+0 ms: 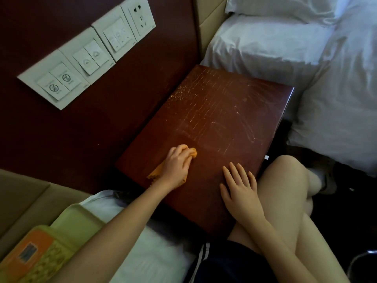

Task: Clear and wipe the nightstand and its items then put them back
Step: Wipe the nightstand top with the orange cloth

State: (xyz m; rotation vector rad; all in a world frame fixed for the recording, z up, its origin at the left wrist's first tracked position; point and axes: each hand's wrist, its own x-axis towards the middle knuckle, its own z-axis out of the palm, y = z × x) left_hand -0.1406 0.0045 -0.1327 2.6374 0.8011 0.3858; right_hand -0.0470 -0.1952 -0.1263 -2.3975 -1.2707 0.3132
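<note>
A dark reddish-brown wooden nightstand stands against a deep red padded wall, its tabletop marked with pale scratches and dusty streaks, thickest toward the far end. The left grip, a bare hand, is clenched around a crumpled orange cloth and holds it down on the tabletop, at the near end on the wall side. Part of the cloth bulges out past the fingertips and another corner trails back under the wrist. The right grip is released. It lies palm-down on the same tabletop with its fingers straight and slightly spread, toward the near end on the side away from the wall, apart from the cloth.

On the wall above the nightstand runs a slanting row of white switch plates and a socket. Beyond the nightstand's far end lies a bed with white sheets and a white pillow. At its near end, under the left forearm, there is white bedding, and on it rests a pale green plastic tray holding an orange and yellow item that is too blurred to identify. The person's bare knee sits just beside the nightstand's outer edge, above dark shorts with white stripes.
</note>
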